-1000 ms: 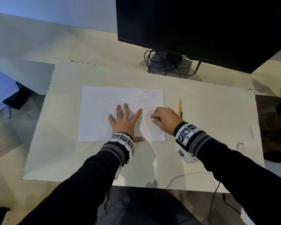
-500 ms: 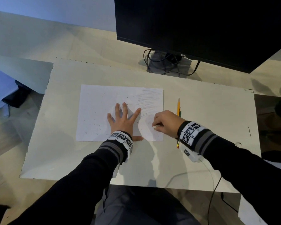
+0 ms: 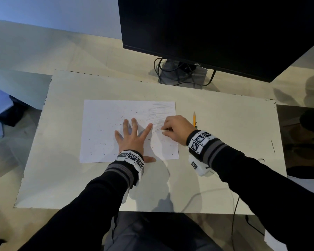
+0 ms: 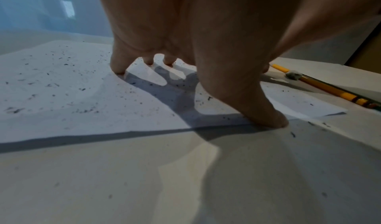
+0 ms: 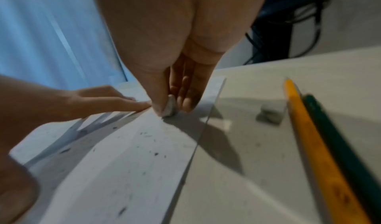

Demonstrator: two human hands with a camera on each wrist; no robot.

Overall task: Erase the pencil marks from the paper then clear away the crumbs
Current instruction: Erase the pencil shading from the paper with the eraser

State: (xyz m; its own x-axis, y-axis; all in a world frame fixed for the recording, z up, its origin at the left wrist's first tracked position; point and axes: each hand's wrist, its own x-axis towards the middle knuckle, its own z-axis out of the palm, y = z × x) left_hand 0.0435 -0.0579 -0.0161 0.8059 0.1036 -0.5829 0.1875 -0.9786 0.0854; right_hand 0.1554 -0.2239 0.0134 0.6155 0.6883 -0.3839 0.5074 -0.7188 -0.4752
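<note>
Now, paper: a white sheet (image 3: 105, 127) lies flat on a pale board (image 3: 62, 178) that covers the desk.
Pencil marks: grey strokes (image 3: 159, 113) are at the far right part of the sheet, just in front of the right hand.
Crumbs: small dark crumbs (image 3: 98, 142) are spread over the left and middle of the sheet; in the left wrist view a few also lie on the board near the thumb.
Left hand: the left hand (image 3: 132, 140) lies on the near middle of the sheet, its fingers (image 4: 118, 64) straight and spread, the tips pressing on the paper; it has hold of nothing. The thumb rests at the near edge of the sheet.
Right hand: the right hand (image 3: 176, 129) is over the right part of the sheet, its fingers curled, thumb and fingertips pinching a small whitish eraser (image 5: 170, 105). The lower end of the eraser touches the paper, close to the index fingertip of the left hand.
Pencils: a yellow pencil (image 5: 315, 146) and a green one (image 5: 342, 146) lie side by side on the board, just right of the sheet.
Small piece: a small grey lump (image 5: 270, 113) lies on the board between the edge of the sheet and the pencils; what it is I cannot tell.
Monitor: a dark monitor (image 3: 225, 33) stands at the far side of the desk, with cables (image 3: 172, 69) at its foot.
</note>
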